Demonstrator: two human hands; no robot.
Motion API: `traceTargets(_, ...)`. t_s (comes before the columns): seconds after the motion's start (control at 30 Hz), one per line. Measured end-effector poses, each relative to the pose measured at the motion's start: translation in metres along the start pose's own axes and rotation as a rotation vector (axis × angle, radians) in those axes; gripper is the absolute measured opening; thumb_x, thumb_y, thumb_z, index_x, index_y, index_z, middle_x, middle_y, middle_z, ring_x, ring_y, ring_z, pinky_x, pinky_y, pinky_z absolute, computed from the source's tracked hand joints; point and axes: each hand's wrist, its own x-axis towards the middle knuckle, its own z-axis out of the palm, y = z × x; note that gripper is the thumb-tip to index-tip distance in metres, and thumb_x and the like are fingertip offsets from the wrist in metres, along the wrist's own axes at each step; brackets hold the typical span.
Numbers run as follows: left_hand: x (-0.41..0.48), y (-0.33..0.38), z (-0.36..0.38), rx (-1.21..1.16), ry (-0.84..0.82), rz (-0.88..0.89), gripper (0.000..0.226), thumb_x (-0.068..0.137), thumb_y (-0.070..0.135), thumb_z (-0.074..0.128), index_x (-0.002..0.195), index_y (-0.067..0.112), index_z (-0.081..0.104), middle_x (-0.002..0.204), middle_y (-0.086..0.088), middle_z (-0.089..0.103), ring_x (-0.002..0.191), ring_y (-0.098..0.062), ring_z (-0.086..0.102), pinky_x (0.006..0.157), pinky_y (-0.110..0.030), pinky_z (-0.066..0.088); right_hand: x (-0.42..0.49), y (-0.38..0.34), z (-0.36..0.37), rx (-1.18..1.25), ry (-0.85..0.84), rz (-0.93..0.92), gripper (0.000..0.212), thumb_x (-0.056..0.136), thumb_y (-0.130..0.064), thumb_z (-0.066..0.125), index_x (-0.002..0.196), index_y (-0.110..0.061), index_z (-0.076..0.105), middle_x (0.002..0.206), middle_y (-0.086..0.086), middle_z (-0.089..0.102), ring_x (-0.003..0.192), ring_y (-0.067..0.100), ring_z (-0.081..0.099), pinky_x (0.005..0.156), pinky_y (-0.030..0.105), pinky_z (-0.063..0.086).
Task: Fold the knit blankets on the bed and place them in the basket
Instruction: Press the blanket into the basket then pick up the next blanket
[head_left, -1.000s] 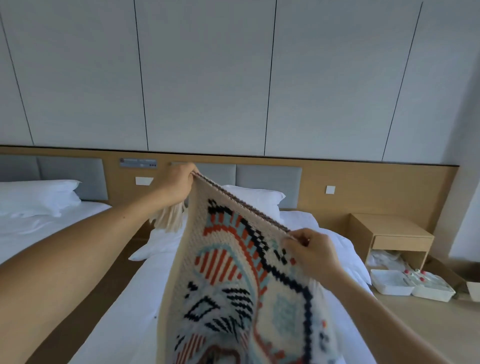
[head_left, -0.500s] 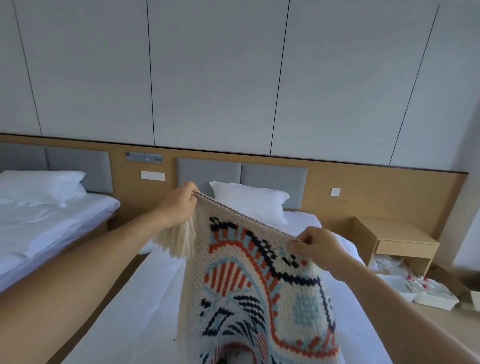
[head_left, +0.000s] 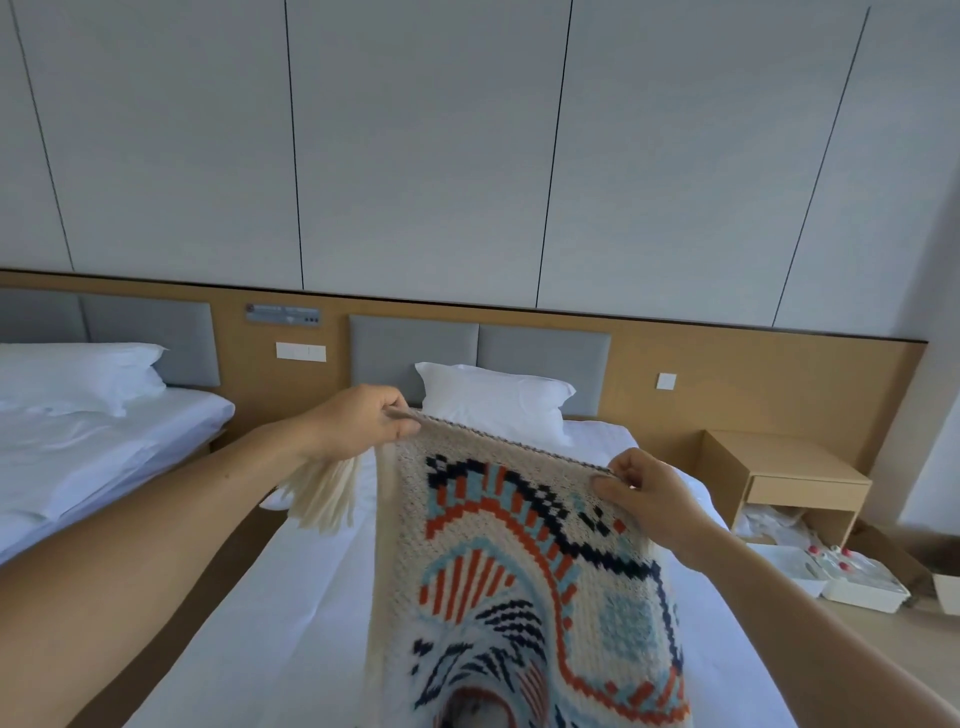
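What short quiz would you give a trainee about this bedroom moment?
1. True or false: the left hand and right hand both pinch the top edge of the knit blanket.
2. What hangs beneath the left hand? A) cream fringe B) a towel C) a cord
3. Where does the white pillow lie?
Key: 1 true; 2 A; 3 on the bed, at its head end.
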Motion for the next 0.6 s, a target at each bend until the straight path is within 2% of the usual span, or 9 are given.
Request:
traceTargets(0.1, 0.001, -0.004, 0.001, -0.056, 0.053, -0.001, 0.021, 0.091, 0.038, 0.063, 0.089, 0.017, 0.064, 0.085, -0.003, 0.067, 0.077, -0.015, 0.059, 0.070, -0.032, 0.043, -0.003, 0.002, 0.002, 0.067, -0.009, 0.078, 0.028, 0.088, -0.039, 0.068, 0.093, -0.014, 0.056, 0.091, 0.024, 0.070, 0.066, 0.024, 0.053, 0.060, 0.036, 0.040)
traceTargets(0.2, 0.003, -0.002, 0.010, -0.118, 0.114, -0.057, 0.028, 0.096, 0.036, 0.057, 0.080, 0.013, 0.057, 0.068, -0.007, 0.053, 0.063, -0.015, 0.047, 0.062, -0.031, 0.034, -0.003, -0.004, 0.009, 0.087, -0.025, 0.093, 0.031, 0.090, -0.040, 0.066, 0.090, -0.011, 0.053, 0.078, 0.017, 0.065, 0.063, 0.022, 0.046, 0.054, 0.032, 0.035)
traceTargets(0.27, 0.007, -0.003, 0.017, -0.174, 0.139, -0.184, 0.033, 0.096, 0.029, 0.057, 0.070, 0.012, 0.046, 0.065, -0.002, 0.043, 0.059, -0.016, 0.039, 0.058, -0.031, 0.028, -0.001, -0.013, 0.012, 0.150, -0.083, 0.099, 0.028, 0.090, -0.034, 0.068, 0.085, -0.011, 0.053, 0.075, 0.014, 0.057, 0.065, 0.023, 0.044, 0.058, 0.033, 0.035)
traceTargets(0.33, 0.008, -0.006, 0.020, -0.313, 0.111, -0.362, 0.034, 0.091, 0.021, 0.061, 0.066, 0.015, 0.039, 0.065, -0.005, 0.037, 0.058, -0.019, 0.035, 0.058, -0.031, 0.025, -0.002, -0.026, 0.013, 0.291, -0.158, 0.147, 0.022, 0.089, -0.026, 0.070, 0.082, -0.010, 0.055, 0.076, 0.015, 0.058, 0.066, 0.027, 0.052, 0.064, 0.038, 0.043)
traceTargets(0.4, 0.007, -0.008, 0.023, -0.466, 0.066, -0.499, 0.017, 0.083, 0.020, 0.065, 0.075, 0.012, 0.053, 0.073, -0.011, 0.049, 0.064, -0.023, 0.048, 0.062, -0.032, 0.036, -0.002, -0.038, 0.012, 0.488, -0.226, 0.211, 0.015, 0.086, -0.018, 0.069, 0.082, -0.009, 0.059, 0.081, 0.017, 0.062, 0.068, 0.029, 0.063, 0.066, 0.037, 0.053)
traceTargets(0.47, 0.004, -0.003, 0.023, -0.576, 0.034, -0.575, 0.021, 0.081, 0.022, 0.066, 0.094, 0.005, 0.064, 0.080, -0.015, 0.061, 0.067, -0.028, 0.060, 0.060, -0.032, 0.048, -0.004, -0.049, 0.011, 0.670, -0.330, 0.293, 0.018, 0.084, -0.021, 0.066, 0.091, -0.004, 0.065, 0.093, 0.021, 0.067, 0.079, 0.033, 0.068, 0.072, 0.040, 0.057)
traceTargets(0.53, 0.000, 0.008, 0.018, -0.765, -0.034, -0.571, 0.018, 0.088, 0.017, 0.059, 0.083, 0.002, 0.068, 0.068, -0.014, 0.063, 0.056, -0.027, 0.062, 0.053, -0.029, 0.052, -0.004, -0.057, 0.011, 0.821, -0.431, 0.340, 0.034, 0.087, -0.027, 0.059, 0.102, 0.001, 0.071, 0.102, 0.022, 0.069, 0.089, 0.036, 0.068, 0.079, 0.044, 0.056)
traceTargets(0.57, -0.002, 0.011, 0.013, -0.846, -0.060, -0.557, 0.023, 0.091, 0.015, 0.055, 0.077, 0.002, 0.068, 0.067, -0.014, 0.064, 0.057, -0.027, 0.063, 0.054, -0.030, 0.054, -0.002, -0.059, 0.011, 0.882, -0.449, 0.342, 0.038, 0.089, -0.028, 0.055, 0.103, 0.003, 0.072, 0.105, 0.021, 0.069, 0.093, 0.035, 0.067, 0.085, 0.045, 0.054)
traceTargets(0.6, -0.001, 0.011, 0.008, -0.917, -0.070, -0.527, 0.025, 0.093, 0.015, 0.051, 0.079, 0.002, 0.068, 0.072, -0.015, 0.065, 0.062, -0.027, 0.064, 0.059, -0.032, 0.055, -0.001, -0.060, 0.010, 0.953, -0.452, 0.334, 0.041, 0.090, -0.029, 0.052, 0.102, 0.003, 0.074, 0.107, 0.020, 0.069, 0.097, 0.035, 0.066, 0.090, 0.047, 0.051)
